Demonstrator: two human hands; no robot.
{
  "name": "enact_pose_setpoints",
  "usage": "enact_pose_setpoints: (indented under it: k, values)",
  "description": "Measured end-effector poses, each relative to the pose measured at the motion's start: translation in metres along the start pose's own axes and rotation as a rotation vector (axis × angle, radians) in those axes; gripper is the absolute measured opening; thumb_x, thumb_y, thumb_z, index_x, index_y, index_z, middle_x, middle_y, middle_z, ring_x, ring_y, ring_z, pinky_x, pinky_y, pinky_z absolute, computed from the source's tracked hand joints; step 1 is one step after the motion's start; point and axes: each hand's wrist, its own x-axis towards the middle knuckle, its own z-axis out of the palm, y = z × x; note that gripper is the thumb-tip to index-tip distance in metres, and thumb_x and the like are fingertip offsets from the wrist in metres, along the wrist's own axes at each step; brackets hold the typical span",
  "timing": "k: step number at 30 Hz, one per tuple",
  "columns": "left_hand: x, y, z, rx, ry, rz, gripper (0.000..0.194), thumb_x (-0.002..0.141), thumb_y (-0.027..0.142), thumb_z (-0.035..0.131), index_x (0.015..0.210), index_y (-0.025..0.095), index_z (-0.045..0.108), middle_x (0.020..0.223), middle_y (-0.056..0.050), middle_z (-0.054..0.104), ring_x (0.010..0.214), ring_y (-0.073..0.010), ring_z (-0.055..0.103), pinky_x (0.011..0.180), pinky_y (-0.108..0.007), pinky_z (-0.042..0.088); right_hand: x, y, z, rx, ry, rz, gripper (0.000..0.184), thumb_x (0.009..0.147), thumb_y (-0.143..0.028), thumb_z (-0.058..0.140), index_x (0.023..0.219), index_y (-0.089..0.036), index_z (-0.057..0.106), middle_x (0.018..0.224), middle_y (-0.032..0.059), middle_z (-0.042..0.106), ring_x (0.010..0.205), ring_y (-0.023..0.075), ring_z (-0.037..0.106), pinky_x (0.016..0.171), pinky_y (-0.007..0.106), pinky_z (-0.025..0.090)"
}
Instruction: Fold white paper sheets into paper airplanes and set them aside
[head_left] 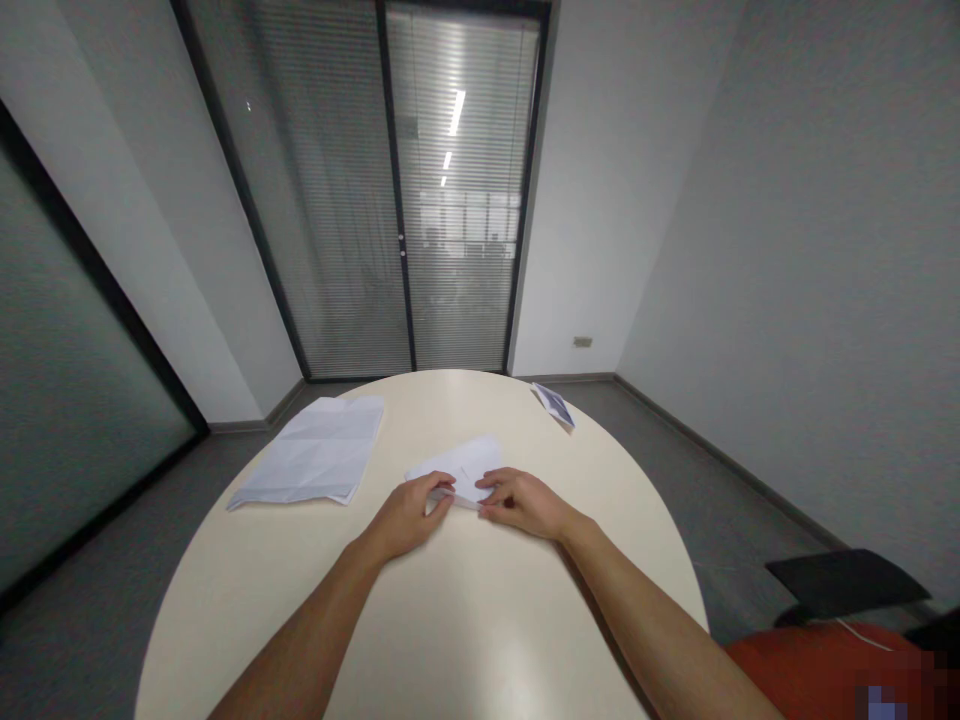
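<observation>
A small folded sheet of white paper (461, 462) lies at the middle of the round table (450, 620), a few thin lines marked on it. My left hand (411, 510) pinches its near edge between thumb and fingers. On the right part of that same edge, my right hand (525, 500) is closed with thumb below and fingers above. The near edge looks slightly raised between the two hands. Fingertips cover parts of the paper.
Creased white sheets (307, 450) lie at the table's left. A folded printed paper (555, 407) rests near the far right rim. A red and black chair (817, 660) stands at the lower right. Beyond the table are a glass door with blinds (465, 280) and grey walls.
</observation>
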Motion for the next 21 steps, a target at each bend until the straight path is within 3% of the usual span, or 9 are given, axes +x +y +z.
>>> enact_pose_setpoints:
  k: [12,17,21]
  values:
    - [0.003,-0.014,0.01,0.078,0.094,-0.099,0.041,0.095,0.034,0.051,0.135,0.025,0.054,0.13,-0.005,0.067,0.115,-0.0224,0.065,0.1,-0.034,0.049,0.003,-0.003,0.002,0.073,0.051,0.029,0.012,0.083,-0.033,0.075,0.088,-0.023,0.079,0.105,0.0072,0.076,0.105,0.0245,0.067,0.093,0.035,0.049]
    - [0.001,-0.017,0.016,0.117,0.119,-0.065,0.04,0.095,0.03,0.05,0.135,0.022,0.053,0.136,-0.007,0.063,0.122,-0.0231,0.06,0.106,-0.038,0.046,0.0,-0.011,0.002,0.14,0.02,0.139,0.021,0.081,-0.029,0.074,0.101,-0.022,0.076,0.105,0.0047,0.076,0.08,0.0185,0.068,0.075,0.029,0.051]
    - [0.001,-0.016,0.02,0.155,0.126,-0.024,0.042,0.095,0.028,0.05,0.136,0.019,0.052,0.131,-0.009,0.063,0.121,-0.0237,0.059,0.106,-0.04,0.047,-0.003,-0.013,0.002,0.162,0.002,0.123,0.031,0.078,-0.024,0.075,0.109,-0.023,0.073,0.106,0.0028,0.075,0.084,0.0188,0.068,0.076,0.028,0.051]
